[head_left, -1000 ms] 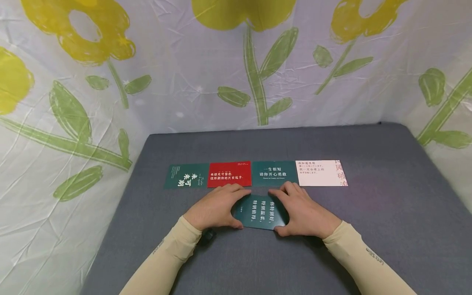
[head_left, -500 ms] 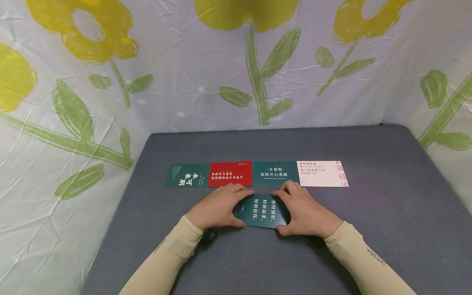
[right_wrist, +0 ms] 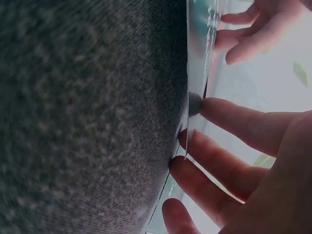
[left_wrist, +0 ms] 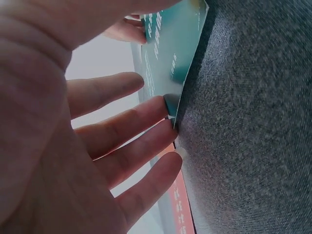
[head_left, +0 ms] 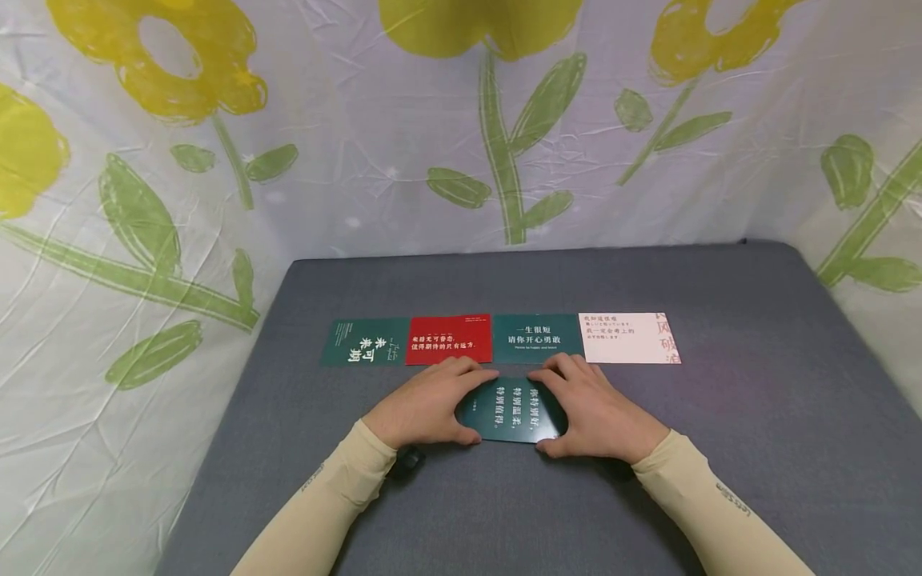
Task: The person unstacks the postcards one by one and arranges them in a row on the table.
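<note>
A dark teal postcard [head_left: 515, 410] with white lettering turned sideways lies between my hands. Its left end is held by my left hand [head_left: 432, 404], thumb at the near corner and fingers at the far one. My right hand [head_left: 601, 412] grips the opposite end in the same way. Just beyond, a row of postcards lies side by side: a green one [head_left: 363, 342], a red one [head_left: 448, 340], a teal one [head_left: 535, 336] and a pale pink one [head_left: 629, 338]. In the left wrist view, fingertips touch the held postcard's corner [left_wrist: 173, 105] close over the cloth.
Dark grey cloth covers the table [head_left: 756, 384]. Behind it hangs a white curtain [head_left: 360, 160] printed with yellow flowers and green leaves. A small black object [head_left: 406, 462] shows under the left wrist.
The held postcard's near edge has shifted slightly away from me, toward the row. Both hands keep their hold, and the row stays as it was.
</note>
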`<state>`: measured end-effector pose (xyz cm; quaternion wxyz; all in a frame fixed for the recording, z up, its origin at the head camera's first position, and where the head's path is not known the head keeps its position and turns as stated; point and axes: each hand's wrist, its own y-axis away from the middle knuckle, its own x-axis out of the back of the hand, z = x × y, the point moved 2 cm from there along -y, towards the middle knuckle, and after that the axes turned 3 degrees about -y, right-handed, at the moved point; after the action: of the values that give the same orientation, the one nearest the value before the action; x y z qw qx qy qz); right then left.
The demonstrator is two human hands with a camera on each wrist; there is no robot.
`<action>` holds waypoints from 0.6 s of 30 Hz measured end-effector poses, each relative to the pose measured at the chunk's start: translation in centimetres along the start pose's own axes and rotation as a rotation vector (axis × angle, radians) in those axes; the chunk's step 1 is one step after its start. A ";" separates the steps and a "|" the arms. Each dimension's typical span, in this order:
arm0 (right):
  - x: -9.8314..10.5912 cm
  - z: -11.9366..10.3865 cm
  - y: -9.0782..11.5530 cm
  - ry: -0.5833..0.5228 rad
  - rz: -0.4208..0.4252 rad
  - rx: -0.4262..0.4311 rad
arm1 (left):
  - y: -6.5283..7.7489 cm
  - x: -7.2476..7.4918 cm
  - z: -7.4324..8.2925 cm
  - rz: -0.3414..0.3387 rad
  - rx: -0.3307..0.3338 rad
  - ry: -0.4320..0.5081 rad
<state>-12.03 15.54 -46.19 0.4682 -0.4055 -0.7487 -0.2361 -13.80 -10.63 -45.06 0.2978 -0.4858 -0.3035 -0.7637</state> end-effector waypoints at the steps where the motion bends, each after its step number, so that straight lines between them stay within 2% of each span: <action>1: 0.0 0.0 0.0 0.001 -0.002 0.000 | 0.0 0.0 0.0 0.002 0.000 0.000; 13: 0.4 0.4 0.3 -0.014 -0.023 -0.004 | -0.2 -0.3 0.7 0.034 0.010 -0.019; 18: 1.1 1.0 1.0 -0.011 -0.010 -0.013 | -1.2 -0.5 1.8 0.071 -0.015 -0.071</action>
<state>-11.99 17.32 -45.67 0.4602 -0.4060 -0.7519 -0.2411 -13.48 -8.47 -45.11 0.3101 -0.5253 -0.2910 -0.7371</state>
